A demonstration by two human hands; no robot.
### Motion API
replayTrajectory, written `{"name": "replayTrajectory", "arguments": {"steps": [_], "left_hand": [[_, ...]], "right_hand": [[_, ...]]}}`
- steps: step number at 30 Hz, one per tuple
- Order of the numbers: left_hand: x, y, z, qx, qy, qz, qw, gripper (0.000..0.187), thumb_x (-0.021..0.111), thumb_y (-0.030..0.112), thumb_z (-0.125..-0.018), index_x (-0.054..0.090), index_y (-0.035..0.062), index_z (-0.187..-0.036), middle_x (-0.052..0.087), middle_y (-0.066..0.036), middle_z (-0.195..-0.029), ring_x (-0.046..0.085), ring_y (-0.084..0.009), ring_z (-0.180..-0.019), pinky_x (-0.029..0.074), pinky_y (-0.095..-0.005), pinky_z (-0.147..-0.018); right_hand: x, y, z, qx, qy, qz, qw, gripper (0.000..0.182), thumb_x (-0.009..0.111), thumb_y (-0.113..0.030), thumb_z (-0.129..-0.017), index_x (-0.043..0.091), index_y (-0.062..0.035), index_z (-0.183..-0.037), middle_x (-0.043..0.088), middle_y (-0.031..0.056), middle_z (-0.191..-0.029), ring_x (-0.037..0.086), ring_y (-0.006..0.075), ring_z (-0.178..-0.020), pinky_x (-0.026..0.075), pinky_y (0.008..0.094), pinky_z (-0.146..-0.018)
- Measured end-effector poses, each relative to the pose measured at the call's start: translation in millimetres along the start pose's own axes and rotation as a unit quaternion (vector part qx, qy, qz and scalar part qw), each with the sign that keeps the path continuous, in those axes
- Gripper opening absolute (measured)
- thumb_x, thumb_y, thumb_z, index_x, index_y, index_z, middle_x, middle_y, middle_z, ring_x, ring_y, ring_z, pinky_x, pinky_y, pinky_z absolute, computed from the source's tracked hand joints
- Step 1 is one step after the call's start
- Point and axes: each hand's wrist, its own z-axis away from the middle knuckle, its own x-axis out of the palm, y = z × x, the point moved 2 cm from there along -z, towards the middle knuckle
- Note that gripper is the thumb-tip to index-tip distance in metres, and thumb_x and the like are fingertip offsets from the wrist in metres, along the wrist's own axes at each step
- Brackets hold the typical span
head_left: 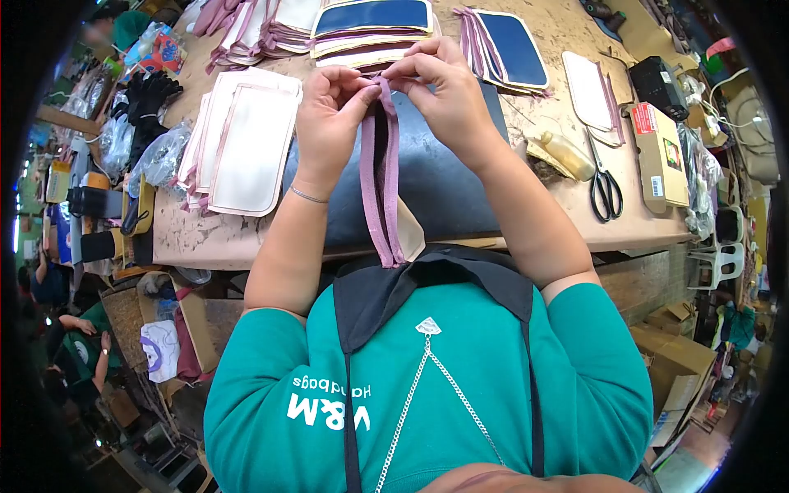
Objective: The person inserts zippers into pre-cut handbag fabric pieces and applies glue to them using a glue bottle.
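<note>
Over the table's near part, my left hand [331,115] and my right hand [440,90] meet, each pinching the top end of a long mauve fabric strip [370,189]. Two mauve bands with a dark gap between them hang down toward my apron. A beige piece [409,232] shows behind the lower end of the strip. Beneath my hands lies a dark, smooth board [460,193]. What exactly sits between my fingertips is too small to make out.
White panels with mauve edges [255,152] are stacked on the left. Dark blue panels [514,49] lie in piles at the back. Black scissors [606,195], a glue-like bottle [567,154] and a cardboard box [660,156] are on the right. Another person [86,349] is at the far left.
</note>
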Motion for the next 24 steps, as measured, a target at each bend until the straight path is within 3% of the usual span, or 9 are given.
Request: {"name": "replayTrajectory", "arguments": {"steps": [7,13,19,22,24], "left_hand": [[5.8,-1.6,-1.7,0.008,-0.013,-0.031,0.999,0.024,0.066,-0.008,-0.088,0.051,0.0018,-0.104,0.066,-0.009,-0.095,0.065,-0.0139,-0.090,0.054,-0.0252,-0.085],[5.7,-1.7,-1.3,0.006,-0.018,-0.070,0.997,0.022,0.066,-0.008,-0.089,0.050,0.0026,-0.099,0.067,-0.010,-0.095,0.066,-0.0134,-0.090,0.055,-0.0250,-0.084],[7.7,-1.3,-1.3,0.008,-0.016,-0.076,0.997,0.022,0.067,-0.007,-0.089,0.049,0.0035,-0.096,0.069,-0.010,-0.093,0.067,-0.0130,-0.089,0.055,-0.0246,-0.083],[7.0,-3.6,-1.8,0.005,-0.005,-0.064,0.998,0.022,0.068,-0.007,-0.088,0.049,0.0039,-0.093,0.069,-0.009,-0.093,0.067,-0.0126,-0.088,0.054,-0.0246,-0.083],[6.9,-4.2,0.2,-0.006,0.001,-0.051,0.999,0.021,0.068,-0.006,-0.088,0.051,0.0038,-0.092,0.069,-0.009,-0.093,0.066,-0.0122,-0.089,0.054,-0.0245,-0.083]], "right_hand": [[-5.9,-4.5,-1.1,0.056,-0.040,-0.031,0.997,0.013,0.068,-0.005,-0.084,0.071,-0.0008,-0.096,0.070,0.0140,-0.087,0.067,0.0254,-0.081,0.053,0.0336,-0.074],[-7.6,-6.2,-0.5,0.039,-0.041,-0.006,0.998,0.013,0.068,-0.005,-0.083,0.070,-0.0002,-0.094,0.069,0.0141,-0.087,0.067,0.0285,-0.081,0.053,0.0355,-0.074],[-10.5,-9.4,-2.1,-0.058,-0.051,0.080,0.994,0.013,0.067,-0.005,-0.082,0.070,-0.0012,-0.094,0.067,0.0145,-0.085,0.064,0.0314,-0.082,0.053,0.0378,-0.074],[-7.1,-6.4,0.8,-0.022,-0.043,0.055,0.997,0.015,0.066,-0.005,-0.082,0.070,-0.0012,-0.096,0.067,0.0149,-0.085,0.066,0.0291,-0.079,0.053,0.0360,-0.072],[-6.4,-0.6,2.7,0.068,-0.077,-0.012,0.995,0.016,0.067,-0.007,-0.085,0.070,-0.0004,-0.099,0.068,0.0132,-0.086,0.066,0.0243,-0.077,0.053,0.0344,-0.070]]}}
